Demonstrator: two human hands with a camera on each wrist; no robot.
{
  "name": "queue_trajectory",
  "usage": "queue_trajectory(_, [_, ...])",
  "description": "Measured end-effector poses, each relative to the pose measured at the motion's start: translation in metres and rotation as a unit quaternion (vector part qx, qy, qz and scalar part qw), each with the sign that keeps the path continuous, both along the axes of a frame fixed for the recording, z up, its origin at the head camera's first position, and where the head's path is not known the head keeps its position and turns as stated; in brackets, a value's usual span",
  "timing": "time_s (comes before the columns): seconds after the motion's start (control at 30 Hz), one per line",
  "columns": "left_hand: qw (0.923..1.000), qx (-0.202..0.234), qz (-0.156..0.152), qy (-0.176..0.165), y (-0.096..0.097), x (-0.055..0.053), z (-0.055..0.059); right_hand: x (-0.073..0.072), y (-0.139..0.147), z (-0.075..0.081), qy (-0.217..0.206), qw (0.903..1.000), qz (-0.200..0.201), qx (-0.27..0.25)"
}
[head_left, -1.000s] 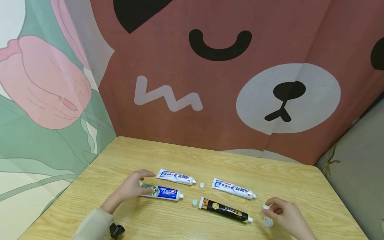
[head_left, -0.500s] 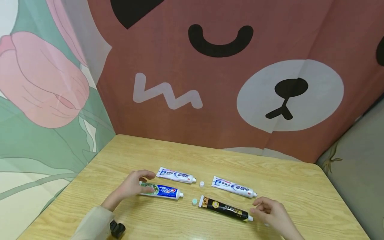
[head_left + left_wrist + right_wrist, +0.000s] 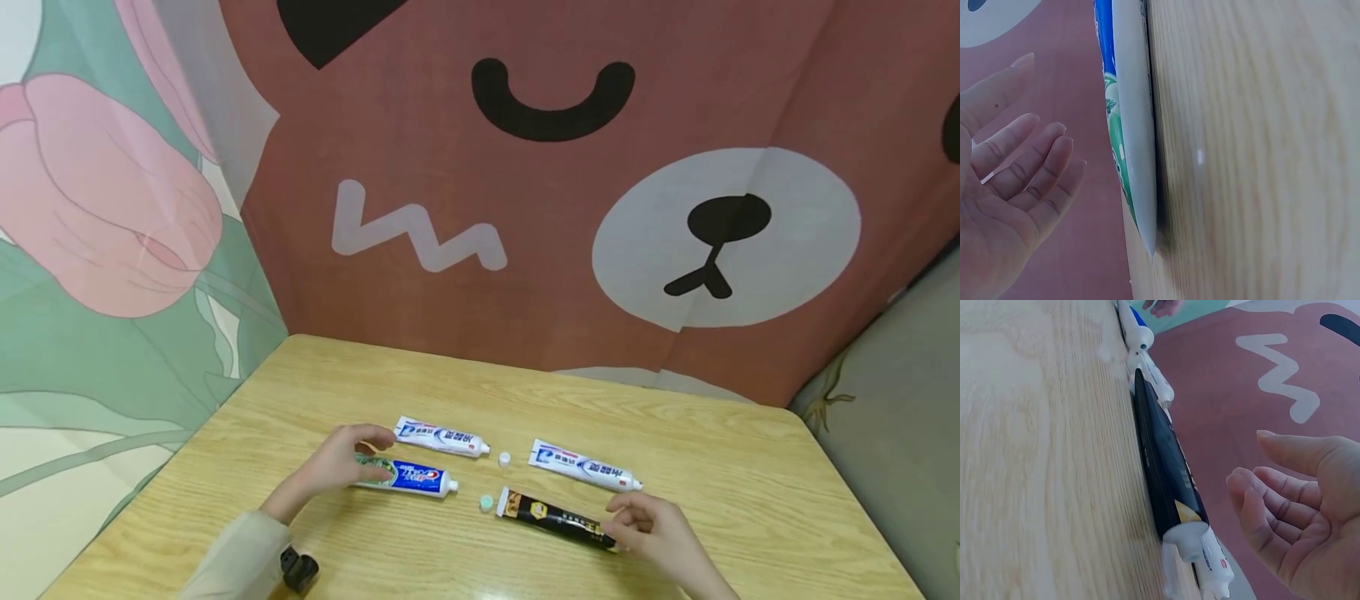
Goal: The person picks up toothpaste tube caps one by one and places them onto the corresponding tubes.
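Four toothpaste tubes lie on a pale wood-grain table [image 3: 405, 554], nozzle ends pointing right. Nearest, a long black-and-gold tube [image 3: 551, 519] slants, its right end nearer; the right hand [image 3: 651, 533] hovers just above that end, fingers loosely bent, holding nothing. To the left, a blue, green and white tube [image 3: 417, 478] runs almost straight left to right beneath the left hand [image 3: 341, 458], relaxed and apart from it. Two slim white tubes [image 3: 581, 465] lie farther back. The blue label seemingly reads "Crest", upside down; white tubes carry blue characters, the black one gold characters I cannot make out. Behind hangs a brick-red cloth [image 3: 420, 312] with a cartoon animal face.
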State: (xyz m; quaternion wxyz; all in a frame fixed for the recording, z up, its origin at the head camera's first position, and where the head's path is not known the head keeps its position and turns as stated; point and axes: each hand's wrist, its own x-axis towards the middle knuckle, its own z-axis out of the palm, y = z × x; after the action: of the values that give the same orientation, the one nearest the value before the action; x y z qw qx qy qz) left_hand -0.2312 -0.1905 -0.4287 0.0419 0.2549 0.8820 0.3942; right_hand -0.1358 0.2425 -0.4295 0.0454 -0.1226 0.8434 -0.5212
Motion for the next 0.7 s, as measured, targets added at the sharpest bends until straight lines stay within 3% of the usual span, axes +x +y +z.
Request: queue_trajectory(0.7, [1.0000, -0.004, 0.004, -0.005, 0.003, 0.001, 0.000, -0.009, -0.035, -0.007, 0.010, 0.9980, 0.052, -0.033])
